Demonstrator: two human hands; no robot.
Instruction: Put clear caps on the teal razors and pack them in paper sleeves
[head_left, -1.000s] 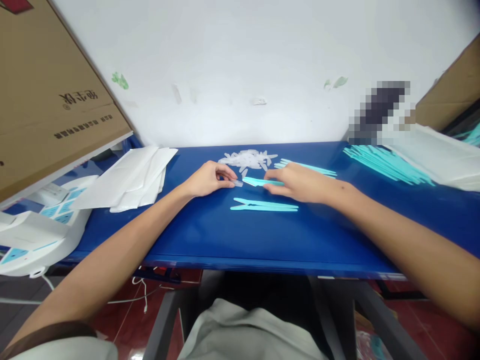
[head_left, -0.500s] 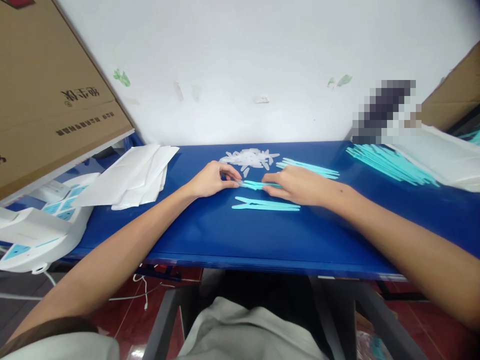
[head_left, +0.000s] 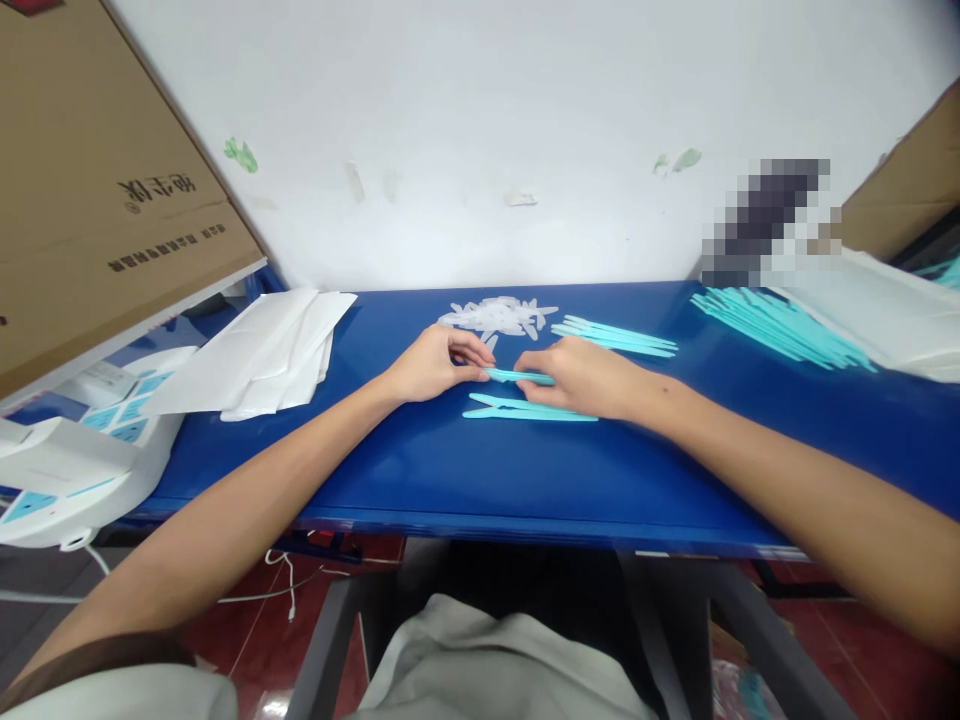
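Teal plastic tweezers (head_left: 504, 375) lie between my hands, just above the blue tabletop. My right hand (head_left: 589, 378) is closed around their right part. At the left end, the thumb and fingertips of my left hand (head_left: 439, 362) pinch the tip; any clear piece there is hidden by the fingers. Just in front of my hands, a second pair of teal tweezers (head_left: 510, 408) rests on the table, its tips spread to the left. A heap of small translucent plastic pieces (head_left: 499, 316) lies behind my left hand. More teal tweezers (head_left: 619, 338) are grouped behind my right hand.
A larger pile of teal tweezers (head_left: 784, 328) sits at right beside white sheets (head_left: 892, 315). White paper sheets (head_left: 259, 350) lie on the left, near a white device with blue panels (head_left: 112, 440). A cardboard box (head_left: 112, 150) leans in at left. The blue table (head_left: 450, 480) meets a white wall.
Both hands have come slightly nearer to me with the tweezers. The clear piece seen at the left fingertips earlier is now covered. My right hand now overlaps the front tweezers in view.
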